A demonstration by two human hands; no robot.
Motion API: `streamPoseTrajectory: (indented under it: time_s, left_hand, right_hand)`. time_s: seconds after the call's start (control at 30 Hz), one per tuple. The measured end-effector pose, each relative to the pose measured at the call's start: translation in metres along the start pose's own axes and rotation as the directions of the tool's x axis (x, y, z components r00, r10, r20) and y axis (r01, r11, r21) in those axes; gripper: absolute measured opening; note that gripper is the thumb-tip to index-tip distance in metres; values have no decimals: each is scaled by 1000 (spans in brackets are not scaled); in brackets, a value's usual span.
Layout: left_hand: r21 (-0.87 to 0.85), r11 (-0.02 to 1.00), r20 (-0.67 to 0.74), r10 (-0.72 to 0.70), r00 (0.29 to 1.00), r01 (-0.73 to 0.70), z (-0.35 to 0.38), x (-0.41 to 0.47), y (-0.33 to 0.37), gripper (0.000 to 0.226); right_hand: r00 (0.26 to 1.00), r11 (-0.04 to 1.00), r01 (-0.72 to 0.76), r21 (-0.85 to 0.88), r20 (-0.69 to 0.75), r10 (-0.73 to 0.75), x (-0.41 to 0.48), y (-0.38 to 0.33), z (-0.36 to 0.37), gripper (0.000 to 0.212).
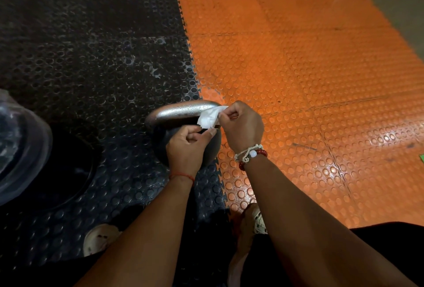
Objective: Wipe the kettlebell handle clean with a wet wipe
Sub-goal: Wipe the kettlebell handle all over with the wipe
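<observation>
A dark kettlebell stands on the floor at the seam between black and orange mats. Its silver handle arches over the top and carries water droplets. A small white wet wipe hangs just above the handle's right end. My left hand pinches the wipe's lower edge with thumb and forefinger. My right hand pinches its upper right corner. Both hands hover over the kettlebell's body, which they partly hide.
Black studded mat covers the left floor, orange studded mat the right. A large dark round object wrapped in clear plastic sits at the left edge. My sandalled feet are below the kettlebell.
</observation>
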State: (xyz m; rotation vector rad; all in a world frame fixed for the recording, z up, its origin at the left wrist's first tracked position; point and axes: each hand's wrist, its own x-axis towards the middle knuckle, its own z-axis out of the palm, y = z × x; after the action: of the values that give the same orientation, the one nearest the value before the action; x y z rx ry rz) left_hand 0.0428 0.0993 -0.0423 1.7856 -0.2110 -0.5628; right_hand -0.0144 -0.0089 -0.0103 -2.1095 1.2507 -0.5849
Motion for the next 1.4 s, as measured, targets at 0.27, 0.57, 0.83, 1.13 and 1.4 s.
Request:
streamPoseTrajectory:
  time_s: [0.27, 0.57, 0.83, 1.13, 1.4]
  left_hand:
    - [-120, 983, -19, -143, 990, 140, 21, 12, 19, 22]
    - [-582, 736, 91, -365, 927, 347, 24, 12, 23, 18]
    - [-794, 450, 167, -486, 858, 409, 29, 11, 29, 17]
    - [-813, 287, 324, -500, 803, 507, 33, 12, 35, 13]
    - [-806, 351, 304, -443, 843, 476, 35, 13, 33, 21]
  right_hand:
    - [997, 992, -13, 127, 77, 3, 7, 12, -4, 8]
    - [961, 830, -252, 497, 231, 154, 11, 25, -6, 16]
    - [851, 701, -525, 483, 286, 440, 7, 66, 23, 13]
    - [881, 898, -402, 180, 345, 325, -2, 61, 51, 31]
    - [900, 922, -352, 159, 328, 287, -6, 61, 54, 34]
